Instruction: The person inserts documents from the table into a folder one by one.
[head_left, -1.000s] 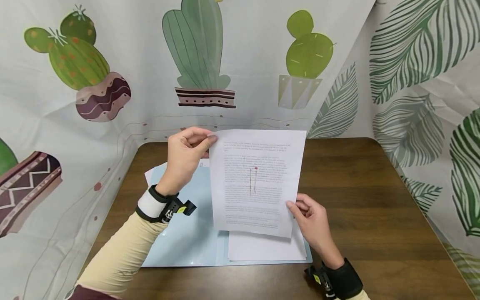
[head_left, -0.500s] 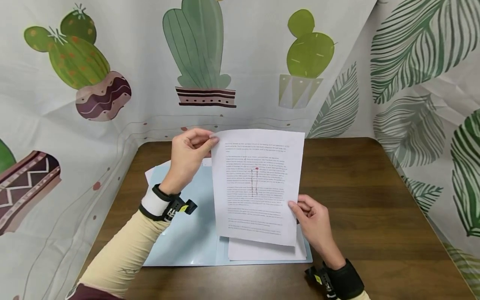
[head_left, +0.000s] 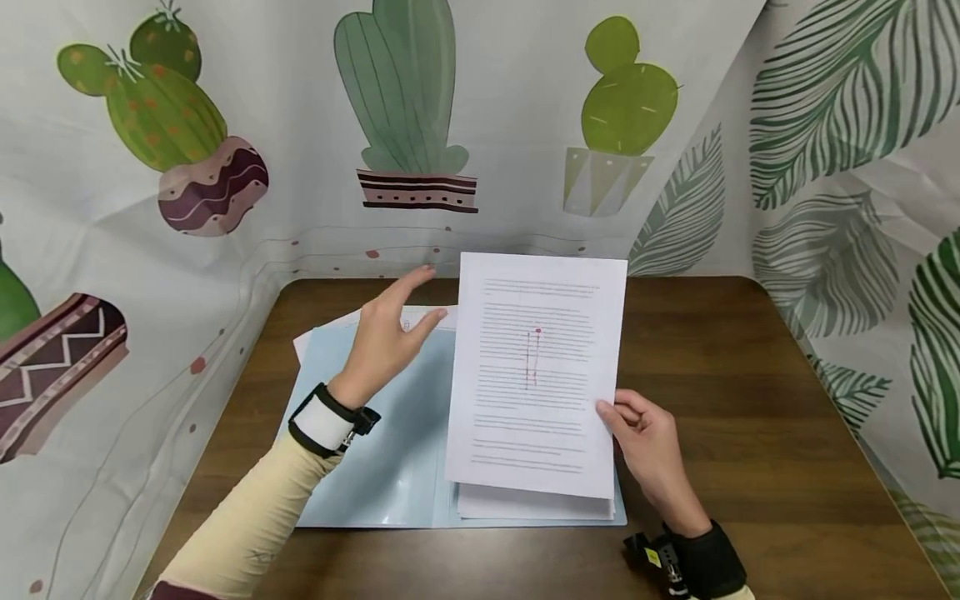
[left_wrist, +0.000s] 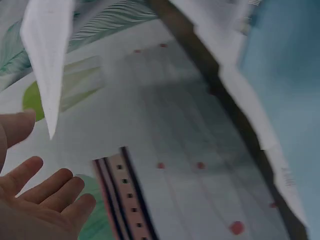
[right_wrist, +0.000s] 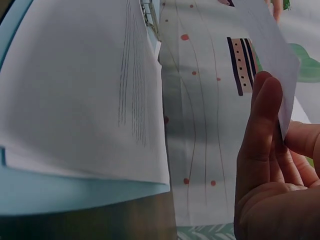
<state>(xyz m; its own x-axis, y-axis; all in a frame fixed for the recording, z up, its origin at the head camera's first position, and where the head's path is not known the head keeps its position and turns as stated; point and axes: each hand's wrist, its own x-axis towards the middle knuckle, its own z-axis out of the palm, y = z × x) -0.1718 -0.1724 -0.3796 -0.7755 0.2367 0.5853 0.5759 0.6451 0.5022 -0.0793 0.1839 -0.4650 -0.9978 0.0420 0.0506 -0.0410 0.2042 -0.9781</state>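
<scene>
A printed sheet [head_left: 536, 375] with red marks near its middle is held up over the right half of an open light-blue folder [head_left: 375, 450]. My right hand [head_left: 645, 442] pinches the sheet's right edge [right_wrist: 280, 75] between thumb and fingers. My left hand [head_left: 390, 333] hovers open just left of the sheet's upper corner, fingers spread [left_wrist: 45, 200], holding nothing. More white sheets [head_left: 532, 504] lie in the folder beneath the raised page, and the right wrist view shows that stack [right_wrist: 85, 100] close up.
The folder lies on a dark wooden table [head_left: 750, 400]. Loose white papers [head_left: 337, 327] stick out from under the folder's far left corner. Cactus and leaf patterned curtains [head_left: 225, 167] wall the table at the back and on both sides.
My left hand has let go of the sheet's upper left corner and opened. The sheet, held by the right hand alone, has shifted a little right and stands flatter to the camera.
</scene>
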